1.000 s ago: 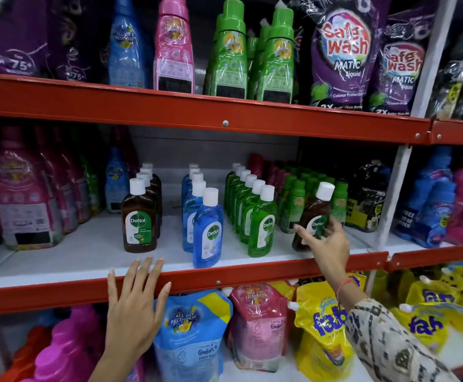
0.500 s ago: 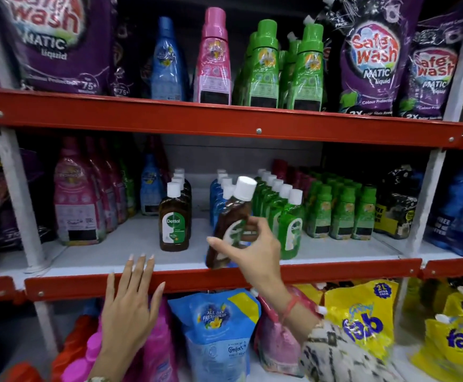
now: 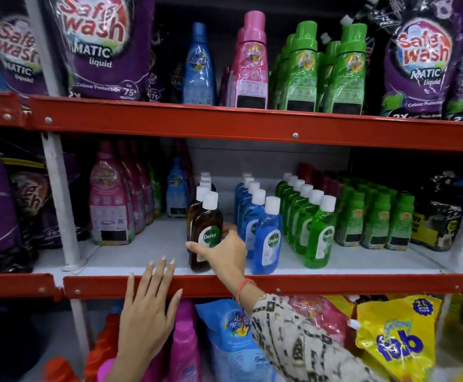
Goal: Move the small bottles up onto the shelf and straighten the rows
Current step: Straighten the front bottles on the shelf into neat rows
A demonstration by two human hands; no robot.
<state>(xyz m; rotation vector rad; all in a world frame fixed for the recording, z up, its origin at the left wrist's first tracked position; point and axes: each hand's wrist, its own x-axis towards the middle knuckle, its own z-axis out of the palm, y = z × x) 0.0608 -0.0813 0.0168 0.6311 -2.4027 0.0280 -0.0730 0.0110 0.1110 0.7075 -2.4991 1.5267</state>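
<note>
- Head view: right hand (image 3: 226, 253) wrapped round the lower body of a brown Dettol bottle (image 3: 206, 232), thumb across its front, fingers behind it.
- Bottle stands upright at the front of the white middle shelf (image 3: 131, 252), just behind the red shelf edge (image 3: 335, 283); it heads the brown row (image 3: 201, 194) that runs back from the hand.
- Just right of that hand: blue Dettol row (image 3: 266, 235); further right, green Dettol row (image 3: 318, 232).
- Left hand (image 3: 149, 312) empty, fingers spread flat, fingertips on the red shelf edge, below and left of the held bottle.
- Patterned sleeve (image 3: 293, 343) and red wrist thread (image 3: 242, 288) on the right arm.
</note>
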